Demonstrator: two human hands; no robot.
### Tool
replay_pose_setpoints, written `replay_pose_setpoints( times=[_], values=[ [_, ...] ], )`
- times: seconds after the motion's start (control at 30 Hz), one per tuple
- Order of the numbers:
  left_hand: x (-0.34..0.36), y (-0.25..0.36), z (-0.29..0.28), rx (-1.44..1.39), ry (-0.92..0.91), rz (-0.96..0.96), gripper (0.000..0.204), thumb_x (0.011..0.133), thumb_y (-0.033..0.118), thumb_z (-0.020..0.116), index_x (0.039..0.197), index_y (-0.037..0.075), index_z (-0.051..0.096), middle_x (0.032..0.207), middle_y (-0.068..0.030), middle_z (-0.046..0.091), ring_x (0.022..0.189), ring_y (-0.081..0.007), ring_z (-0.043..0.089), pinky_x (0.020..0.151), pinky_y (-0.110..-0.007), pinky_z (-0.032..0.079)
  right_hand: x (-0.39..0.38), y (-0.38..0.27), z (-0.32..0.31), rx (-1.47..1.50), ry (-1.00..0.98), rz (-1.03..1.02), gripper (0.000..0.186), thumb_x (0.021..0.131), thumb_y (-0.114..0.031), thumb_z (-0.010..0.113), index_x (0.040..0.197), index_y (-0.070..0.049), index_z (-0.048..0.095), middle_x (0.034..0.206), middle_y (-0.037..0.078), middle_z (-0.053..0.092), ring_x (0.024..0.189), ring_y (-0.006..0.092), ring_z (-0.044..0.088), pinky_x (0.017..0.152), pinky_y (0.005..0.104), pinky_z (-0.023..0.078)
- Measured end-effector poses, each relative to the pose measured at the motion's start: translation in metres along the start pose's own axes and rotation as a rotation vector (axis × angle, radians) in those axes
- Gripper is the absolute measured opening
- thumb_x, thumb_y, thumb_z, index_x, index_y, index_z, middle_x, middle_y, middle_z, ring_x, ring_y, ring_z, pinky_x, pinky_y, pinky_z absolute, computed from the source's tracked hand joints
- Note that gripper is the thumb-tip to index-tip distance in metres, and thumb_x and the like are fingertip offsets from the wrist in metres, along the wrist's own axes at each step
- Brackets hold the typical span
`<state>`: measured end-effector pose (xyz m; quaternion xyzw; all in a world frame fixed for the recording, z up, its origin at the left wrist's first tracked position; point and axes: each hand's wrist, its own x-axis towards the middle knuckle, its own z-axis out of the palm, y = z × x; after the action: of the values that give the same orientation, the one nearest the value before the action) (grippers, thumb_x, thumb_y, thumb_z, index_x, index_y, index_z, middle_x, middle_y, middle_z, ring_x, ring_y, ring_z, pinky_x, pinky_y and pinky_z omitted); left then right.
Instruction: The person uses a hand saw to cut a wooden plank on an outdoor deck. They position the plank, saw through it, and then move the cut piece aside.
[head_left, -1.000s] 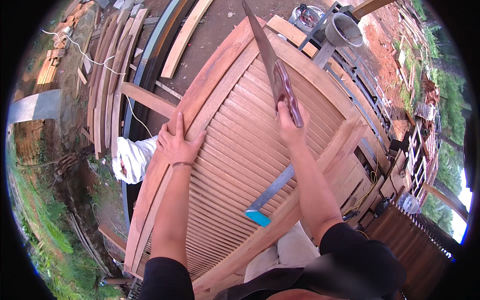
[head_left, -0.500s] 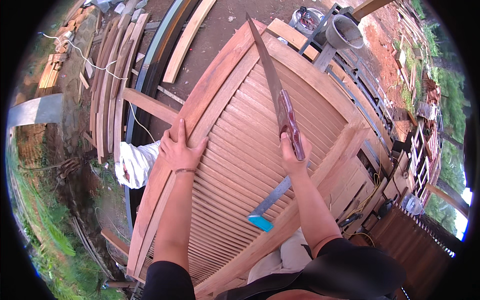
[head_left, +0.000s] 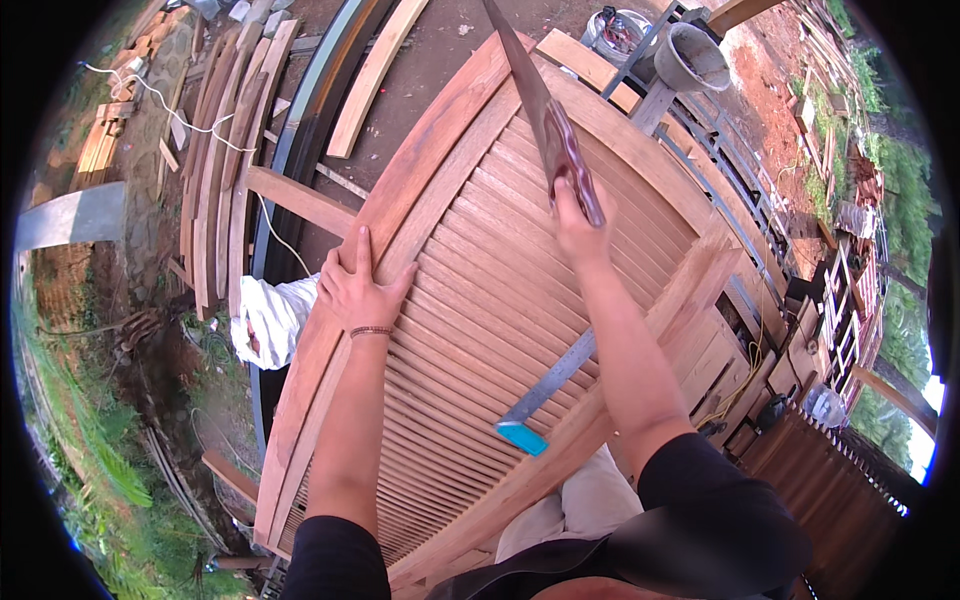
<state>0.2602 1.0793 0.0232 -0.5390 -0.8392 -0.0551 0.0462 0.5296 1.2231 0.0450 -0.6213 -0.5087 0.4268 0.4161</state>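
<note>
The left hand (head_left: pixel 358 288) lies flat, fingers spread, on the left rail of the louvred door (head_left: pixel 470 330) filling the middle of the frame. The right hand (head_left: pixel 578 222) is clenched round the dark handle of a saw (head_left: pixel 540 100), its blade running to the top edge. A square (head_left: pixel 545 395) with a blue end rests on the slats, lower centre. Planks (head_left: pixel 215 170) crowd the upper left; bare ground lies between them and the door.

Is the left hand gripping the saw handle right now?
No, the left hand lies flat on the side rail of the slatted wooden panel, while the right hand holds the handsaw.
</note>
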Motion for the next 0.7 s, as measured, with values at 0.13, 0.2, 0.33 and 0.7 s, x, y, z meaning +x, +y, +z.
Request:
replay_pose_setpoints(
  times=[0.13, 0.2, 0.33, 0.7],
  values=[
    [0.007, 0.011, 0.002, -0.045, 0.002, 0.053, 0.095, 0.064, 0.064, 0.08, 0.148, 0.036, 0.046, 0.132, -0.0203, 0.049, 0.123, -0.0365, 0.047, 0.105, -0.05, 0.033, 0.098, -0.03, 0.031, 0.029, 0.078, -0.136, 0.024, 0.09, -0.021, 0.064, 0.079, 0.001, 0.062, 0.06, 0.008, 0.056, 0.059, 0.0144, 0.054, 0.057, 0.0346, 0.043],
    [-0.005, 0.0, -0.001, -0.019, -0.021, 0.026, 0.094, 0.063, 0.064, 0.08, 0.146, 0.033, 0.048, 0.131, -0.021, 0.048, 0.123, -0.0361, 0.046, 0.105, -0.051, 0.032, 0.057, -0.026, 0.023, 0.021, -0.009, -0.056, 0.019, 0.088, -0.018, 0.066, 0.086, 0.001, 0.066, 0.065, 0.007, 0.059, 0.063, 0.014, 0.057, 0.061, 0.0334, 0.046],
    [-0.006, -0.009, 0.0, -0.004, -0.023, -0.037, 0.095, 0.062, 0.064, 0.08, 0.146, 0.033, 0.049, 0.131, -0.021, 0.048, 0.124, -0.0363, 0.044, 0.105, -0.052, 0.03, -0.054, -0.006, -0.018, -0.02, 0.005, -0.066, 0.02, 0.087, -0.016, 0.069, 0.101, -0.001, 0.07, 0.074, 0.008, 0.066, 0.067, 0.0153, 0.06, 0.065, 0.0309, 0.048],
    [-0.005, -0.003, 0.003, -0.008, 0.008, -0.019, 0.092, 0.065, 0.069, 0.076, 0.146, 0.035, 0.049, 0.134, -0.0197, 0.048, 0.125, -0.035, 0.045, 0.105, -0.051, 0.03, -0.051, -0.056, -0.071, 0.236, 0.003, -0.148, 0.012, 0.089, -0.011, 0.069, 0.086, -0.001, 0.063, 0.064, 0.001, 0.058, 0.057, 0.0086, 0.053, 0.054, 0.0272, 0.041]
  ],
)
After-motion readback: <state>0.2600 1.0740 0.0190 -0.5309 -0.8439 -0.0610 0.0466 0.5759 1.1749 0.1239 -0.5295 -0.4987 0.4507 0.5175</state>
